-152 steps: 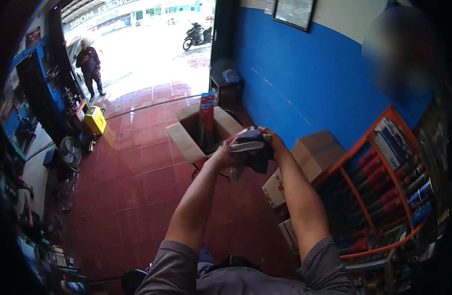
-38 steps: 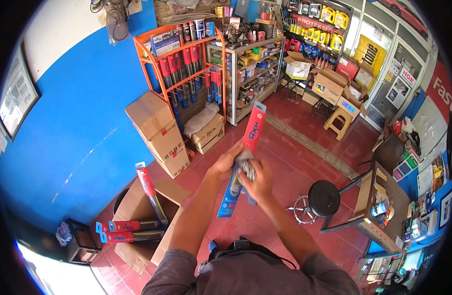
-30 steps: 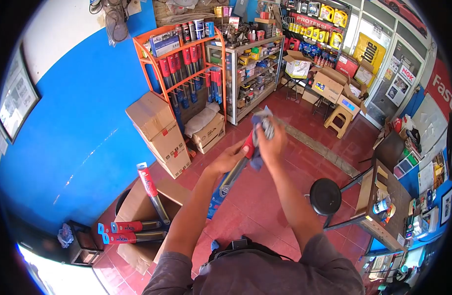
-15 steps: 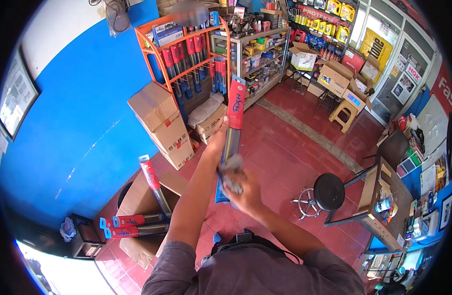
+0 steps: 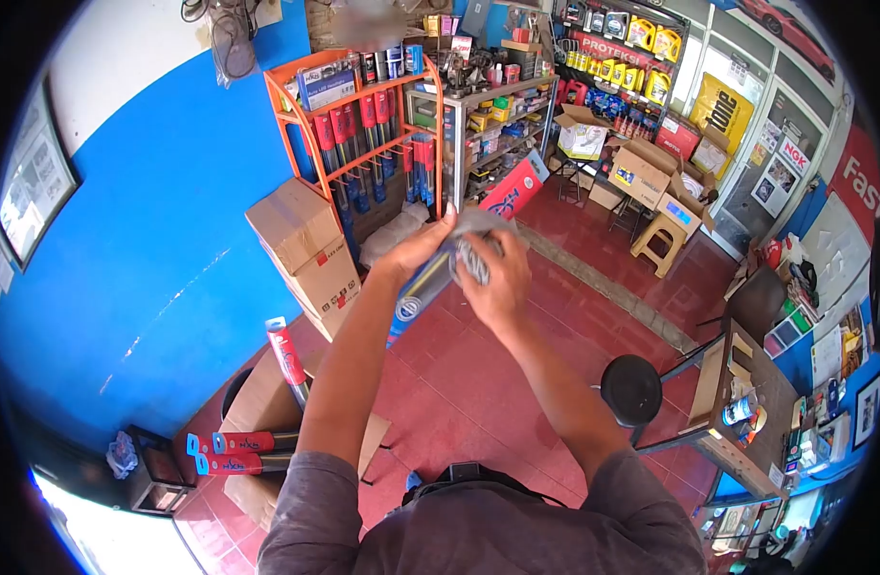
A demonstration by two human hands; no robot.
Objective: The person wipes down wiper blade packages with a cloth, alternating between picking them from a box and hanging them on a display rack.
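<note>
A long wiper blade package [image 5: 422,287] with a red top and a blue lower end is held slanting in front of me, its red end up and to the right. My left hand [image 5: 419,247] is closed around the package from its left side. In my right hand [image 5: 497,283] a crumpled grey cloth [image 5: 473,257] is gripped and pressed against the package's upper middle. Similar red packages [image 5: 243,442] lie on an open cardboard box [image 5: 267,398] at the lower left, and another package [image 5: 286,355] stands up from it.
An orange rack [image 5: 355,107] holds more packages beside stacked cartons [image 5: 301,249]. Glass shelving [image 5: 507,96] stands behind. A black stool [image 5: 631,388] and a wooden desk [image 5: 761,402] are at right. Cardboard boxes [image 5: 641,172] and a yellow stool [image 5: 658,247] are farther back.
The package has tilted from nearly upright to slanting up to the right. My right hand has moved up along it with the cloth, and my left hand has shifted slightly left.
</note>
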